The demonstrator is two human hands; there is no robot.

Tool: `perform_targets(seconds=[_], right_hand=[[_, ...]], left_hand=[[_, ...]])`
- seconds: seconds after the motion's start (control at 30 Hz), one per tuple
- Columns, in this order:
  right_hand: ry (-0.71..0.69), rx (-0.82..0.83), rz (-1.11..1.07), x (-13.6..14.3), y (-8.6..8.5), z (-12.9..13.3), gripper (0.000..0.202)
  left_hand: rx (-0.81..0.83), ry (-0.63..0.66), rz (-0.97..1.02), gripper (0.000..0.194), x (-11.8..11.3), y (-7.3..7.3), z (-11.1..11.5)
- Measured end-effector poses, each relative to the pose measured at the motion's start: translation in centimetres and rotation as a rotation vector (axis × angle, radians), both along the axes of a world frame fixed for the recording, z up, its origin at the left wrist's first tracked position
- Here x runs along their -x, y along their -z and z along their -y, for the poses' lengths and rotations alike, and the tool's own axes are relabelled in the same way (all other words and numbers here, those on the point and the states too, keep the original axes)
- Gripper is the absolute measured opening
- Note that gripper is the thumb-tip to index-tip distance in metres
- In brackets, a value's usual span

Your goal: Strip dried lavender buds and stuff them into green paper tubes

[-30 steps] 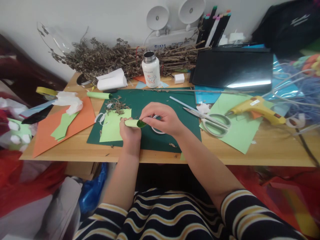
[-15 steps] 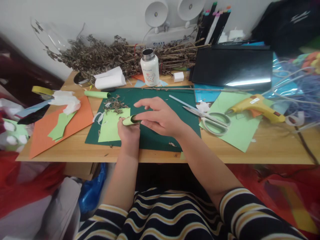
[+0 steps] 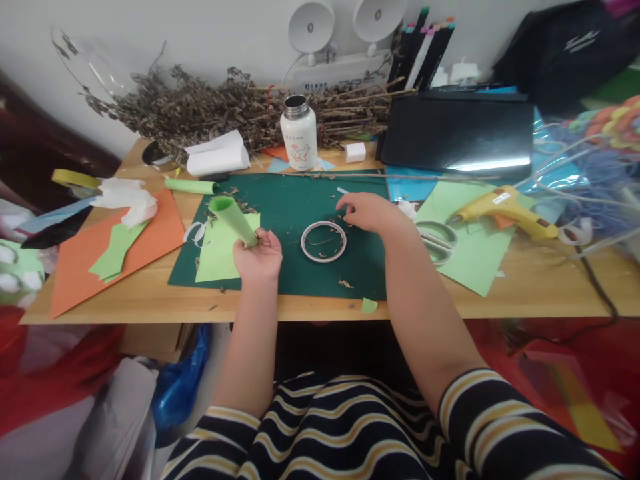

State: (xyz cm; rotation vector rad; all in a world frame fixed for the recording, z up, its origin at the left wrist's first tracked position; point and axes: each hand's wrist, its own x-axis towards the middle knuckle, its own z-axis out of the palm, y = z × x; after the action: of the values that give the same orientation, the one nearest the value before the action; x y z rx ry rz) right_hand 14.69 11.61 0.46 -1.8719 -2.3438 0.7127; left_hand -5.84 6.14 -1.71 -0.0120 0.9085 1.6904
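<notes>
My left hand holds a rolled green paper tube by its lower end, tilted up and to the left, above a light green sheet. My right hand hovers palm down over the right part of the green cutting mat; its fingers are bent but apart, with nothing visible between them. A thin pale blue strip shows just past the fingertips. The scissors' handles stick out to the right of this wrist, their blades hidden. Between my hands a white ring lies on the mat.
Behind the mat stand a white bottle and a bundle of dried stems. To the right lie a yellow glue gun and a black laptop-like slab. Orange paper and yellow tape are at the left.
The paper tube has swung upright in my left hand. My right hand has moved away from it to the right. The white ring now shows on the mat, and the scissors' blades are covered.
</notes>
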Motion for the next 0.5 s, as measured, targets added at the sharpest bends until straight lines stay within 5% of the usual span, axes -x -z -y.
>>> perform_targets(seconds=[0.2,0.37,0.5], right_hand=[[-0.068,0.048,0.068,0.5,-0.4,-0.5,0.042],[-0.226,0.054,0.195,0.9,0.3,-2.8,0.027],[-0.208,-0.002,0.214,1.1,0.9,-2.6,0.017]], left_hand=[[-0.076,-0.009,0.184,0.032,-0.3,-0.7,0.0],[-0.067,0.022,0.228,0.033,-0.2,-0.6,0.1],[-0.145,0.101,0.229,0.033,-0.2,-0.4,0.6]])
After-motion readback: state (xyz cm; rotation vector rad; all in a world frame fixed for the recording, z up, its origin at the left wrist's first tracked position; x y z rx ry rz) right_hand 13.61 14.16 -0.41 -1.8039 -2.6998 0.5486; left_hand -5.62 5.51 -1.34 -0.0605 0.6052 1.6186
